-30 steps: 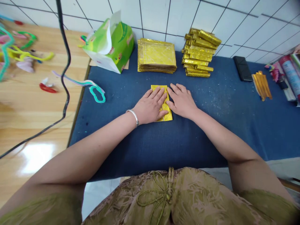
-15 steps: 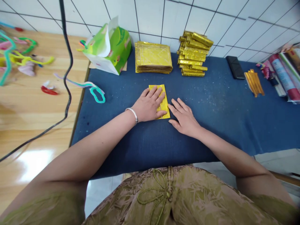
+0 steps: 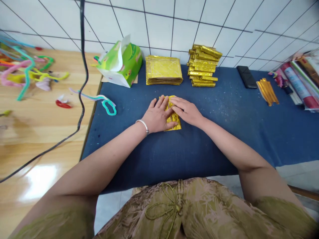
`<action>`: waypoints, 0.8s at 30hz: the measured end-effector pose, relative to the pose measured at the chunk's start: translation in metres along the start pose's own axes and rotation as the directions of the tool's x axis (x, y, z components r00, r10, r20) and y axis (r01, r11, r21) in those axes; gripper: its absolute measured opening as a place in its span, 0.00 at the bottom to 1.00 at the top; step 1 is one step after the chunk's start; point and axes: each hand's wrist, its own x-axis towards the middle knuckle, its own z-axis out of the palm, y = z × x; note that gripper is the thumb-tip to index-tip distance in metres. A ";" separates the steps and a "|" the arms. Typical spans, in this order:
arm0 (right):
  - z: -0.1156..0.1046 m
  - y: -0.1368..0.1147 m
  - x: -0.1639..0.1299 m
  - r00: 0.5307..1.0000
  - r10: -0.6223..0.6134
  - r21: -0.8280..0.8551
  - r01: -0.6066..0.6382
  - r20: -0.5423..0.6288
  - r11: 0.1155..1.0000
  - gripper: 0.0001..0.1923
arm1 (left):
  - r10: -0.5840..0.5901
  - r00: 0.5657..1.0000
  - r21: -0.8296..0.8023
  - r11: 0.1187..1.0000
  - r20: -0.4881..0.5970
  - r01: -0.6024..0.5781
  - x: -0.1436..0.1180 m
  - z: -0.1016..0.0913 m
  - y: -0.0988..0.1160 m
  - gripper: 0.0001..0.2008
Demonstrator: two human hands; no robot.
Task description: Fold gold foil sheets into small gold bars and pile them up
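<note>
A small sheet of gold foil paper [image 3: 176,123] lies on the dark blue cloth in front of me, partly hidden by both hands. My left hand [image 3: 159,115] rests flat on its left side, fingers spread, with a silver bangle at the wrist. From the right, my right hand [image 3: 185,110] reaches over the paper's upper part, fingers stretched out and lying close to the left fingertips. Behind the hands sit a stack of flat gold paper [image 3: 163,68] and a pile of rolled gold paper [image 3: 203,64].
A green tissue box [image 3: 122,63] stands at the back left. A black cable [image 3: 83,83] hangs across the left side, near colourful pipe cleaners [image 3: 26,73] on the wooden surface. To the right are a black phone [image 3: 246,77], gold strips [image 3: 267,92] and a pinkish-red-ended roll [image 3: 297,83].
My right hand has moved left and up, from beside the paper onto its upper part. My left hand stays on the paper. The view has shifted slightly.
</note>
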 end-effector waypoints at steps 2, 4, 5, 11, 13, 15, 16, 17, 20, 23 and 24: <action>0.002 0.009 0.018 1.000 -0.004 0.059 0.002 0.027 0.998 0.23 | 0.008 1.000 0.000 1.000 -0.002 -0.008 0.000 -0.001 -0.001 0.39; 0.005 0.018 0.026 1.000 0.021 0.124 -0.023 0.013 0.992 0.24 | 0.019 1.000 -0.008 1.000 -0.009 -0.019 0.001 -0.001 -0.001 0.39; 0.006 0.022 0.028 0.999 0.043 0.166 -0.041 -0.004 0.985 0.24 | 0.023 1.000 -0.015 1.000 -0.015 -0.023 0.001 -0.002 -0.002 0.39; 0.014 0.033 0.022 0.995 0.100 0.375 -0.084 -0.025 0.923 0.27 | 0.057 0.997 -0.081 0.995 -0.045 -0.060 0.003 -0.002 -0.007 0.41; 0.014 0.033 0.022 0.994 0.096 0.394 -0.070 -0.045 0.917 0.27 | 0.064 0.996 -0.100 0.993 -0.065 -0.071 0.003 -0.003 -0.008 0.41; 0.014 0.033 0.023 0.993 0.096 0.392 -0.061 -0.069 0.918 0.26 | 0.062 0.994 -0.114 0.991 -0.086 -0.072 0.004 -0.003 -0.008 0.42; 0.013 0.033 0.024 0.992 0.097 0.385 -0.061 -0.076 0.921 0.26 | 0.057 0.994 -0.120 0.990 -0.096 -0.068 0.004 -0.004 -0.008 0.43; 0.013 0.032 0.024 0.992 0.098 0.378 -0.062 -0.077 0.924 0.25 | 0.049 0.993 -0.125 0.990 -0.105 -0.062 0.004 -0.004 -0.007 0.43; 0.013 0.033 0.024 0.994 0.087 0.377 -0.059 -0.059 0.924 0.26 | 0.017 0.991 -0.120 0.992 -0.131 -0.033 0.005 -0.006 -0.006 0.44; 0.015 0.035 0.024 0.996 0.074 0.385 -0.050 -0.047 0.922 0.28 | 0.009 0.993 -0.089 0.996 -0.122 -0.020 0.005 -0.008 -0.004 0.43; 0.016 0.036 0.025 0.996 0.069 0.380 -0.044 -0.052 0.924 0.28 | 0.015 0.994 -0.075 0.997 -0.109 -0.023 0.005 -0.009 -0.003 0.42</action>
